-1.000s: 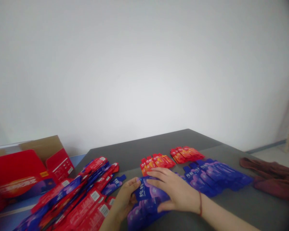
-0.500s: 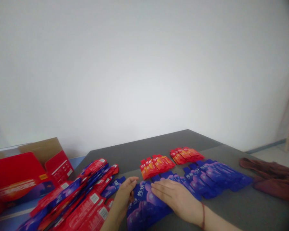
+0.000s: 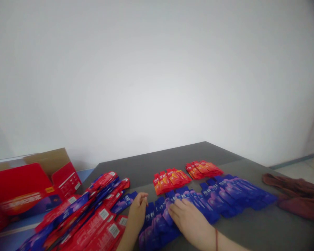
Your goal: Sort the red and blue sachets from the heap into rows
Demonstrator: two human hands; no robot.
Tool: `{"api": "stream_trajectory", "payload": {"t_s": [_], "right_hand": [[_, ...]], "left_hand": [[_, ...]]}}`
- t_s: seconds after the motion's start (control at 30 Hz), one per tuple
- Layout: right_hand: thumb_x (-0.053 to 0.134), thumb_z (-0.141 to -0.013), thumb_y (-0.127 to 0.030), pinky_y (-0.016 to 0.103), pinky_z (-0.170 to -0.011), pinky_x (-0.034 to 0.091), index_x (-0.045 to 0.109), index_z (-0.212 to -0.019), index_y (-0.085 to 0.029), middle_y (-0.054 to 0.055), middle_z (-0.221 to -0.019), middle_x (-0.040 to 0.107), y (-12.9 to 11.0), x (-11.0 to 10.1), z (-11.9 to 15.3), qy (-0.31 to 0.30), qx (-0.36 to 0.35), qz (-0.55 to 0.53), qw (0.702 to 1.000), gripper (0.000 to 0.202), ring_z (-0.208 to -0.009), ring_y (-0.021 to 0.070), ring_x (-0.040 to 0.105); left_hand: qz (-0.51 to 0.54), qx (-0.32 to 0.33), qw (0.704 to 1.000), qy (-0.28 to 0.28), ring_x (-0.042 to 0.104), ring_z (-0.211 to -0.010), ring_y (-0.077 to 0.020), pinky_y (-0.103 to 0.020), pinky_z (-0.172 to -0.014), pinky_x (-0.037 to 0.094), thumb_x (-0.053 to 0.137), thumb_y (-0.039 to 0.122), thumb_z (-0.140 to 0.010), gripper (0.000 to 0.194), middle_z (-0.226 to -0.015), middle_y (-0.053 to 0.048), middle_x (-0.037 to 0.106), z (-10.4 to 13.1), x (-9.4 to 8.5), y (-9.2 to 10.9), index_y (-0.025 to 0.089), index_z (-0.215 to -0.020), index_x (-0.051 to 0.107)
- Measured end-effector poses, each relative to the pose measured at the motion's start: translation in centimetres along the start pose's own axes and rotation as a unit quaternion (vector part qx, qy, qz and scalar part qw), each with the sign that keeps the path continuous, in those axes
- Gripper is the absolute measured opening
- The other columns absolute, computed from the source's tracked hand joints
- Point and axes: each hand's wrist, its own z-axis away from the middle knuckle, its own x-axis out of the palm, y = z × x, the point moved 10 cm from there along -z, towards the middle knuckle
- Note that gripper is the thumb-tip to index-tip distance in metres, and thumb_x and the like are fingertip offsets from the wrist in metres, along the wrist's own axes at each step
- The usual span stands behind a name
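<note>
Blue-purple flat packets (image 3: 161,223) lie in an overlapping fan on the grey table in front of me. My right hand (image 3: 189,221) rests on this fan, palm down, fingers stretched out and close together. At the fan's left edge is my left hand (image 3: 138,211), its fingers curled inward; what they hold, if anything, is hidden. A second fan of blue packets (image 3: 235,193) spreads to the right. Behind the blue ones are two groups of red-orange packets, one nearer the middle (image 3: 171,180) and one farther right (image 3: 203,169).
To the left lies a heap of red and blue packets (image 3: 94,223), some with barcodes facing up. Beyond it stands an open red cardboard box (image 3: 21,184) on a blue surface. A dark brown cloth (image 3: 298,195) lies on the table's right side. A white wall rises behind.
The top blue packets under my hands have spread into a more even overlapping fan. My right hand has shifted slightly down and right; my left has moved slightly away from the packets.
</note>
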Motion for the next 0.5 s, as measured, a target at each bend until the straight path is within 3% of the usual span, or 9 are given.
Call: {"api": "stream_trajectory", "payload": {"t_s": [0.17, 0.27, 0.37, 0.5], "right_hand": [[0.061, -0.083, -0.041, 0.039, -0.098, 0.038, 0.066, -0.103, -0.013, 0.010, -0.100, 0.067, -2.0, 0.7, -0.1, -0.069, -0.024, -0.068, 0.995, 0.035, -0.102, 0.0265, 0.053], [0.061, -0.082, -0.047, 0.042, -0.106, 0.030, 0.065, -0.105, -0.015, 0.011, -0.119, 0.062, -1.2, 0.1, -0.3, -0.084, 0.017, -0.121, 0.989, 0.039, -0.115, 0.0279, 0.048], [0.061, -0.082, -0.048, 0.044, -0.106, 0.031, 0.061, -0.114, -0.016, 0.011, -0.130, 0.056, -0.3, 0.5, -0.2, -0.107, 0.071, -0.163, 0.978, 0.045, -0.119, 0.0289, 0.047], [0.062, -0.082, -0.045, 0.048, -0.104, 0.033, 0.054, -0.126, -0.019, 0.010, -0.128, 0.058, -0.3, 1.5, 0.2, -0.108, 0.081, -0.170, 0.976, 0.052, -0.117, 0.0294, 0.050]], "left_hand": [[-0.119, 0.021, 0.993, -0.005, 0.056, -0.105, -0.0227, -0.034, -0.094, 0.037, 0.038, 0.024, -0.081, 0.024, -0.106, -0.012, 0.061, 0.9, -0.4, 0.4, 0.016, -0.097, 0.054], [-0.219, 0.002, 0.976, -0.019, 0.056, -0.108, -0.0280, -0.038, -0.092, 0.038, 0.043, 0.025, -0.081, 0.027, -0.116, -0.019, 0.058, 1.7, -1.0, 0.2, 0.013, -0.103, 0.054], [-0.320, -0.033, 0.944, -0.070, 0.060, -0.105, -0.0291, -0.037, -0.087, 0.041, 0.042, 0.030, -0.086, 0.032, -0.113, -0.020, 0.062, 2.5, -1.0, -0.2, 0.012, -0.110, 0.054], [-0.293, -0.030, 0.948, -0.121, 0.060, -0.107, -0.0248, -0.032, -0.087, 0.041, 0.040, 0.023, -0.085, 0.031, -0.118, -0.017, 0.060, 3.1, 0.5, 0.5, 0.013, -0.112, 0.053]]}}
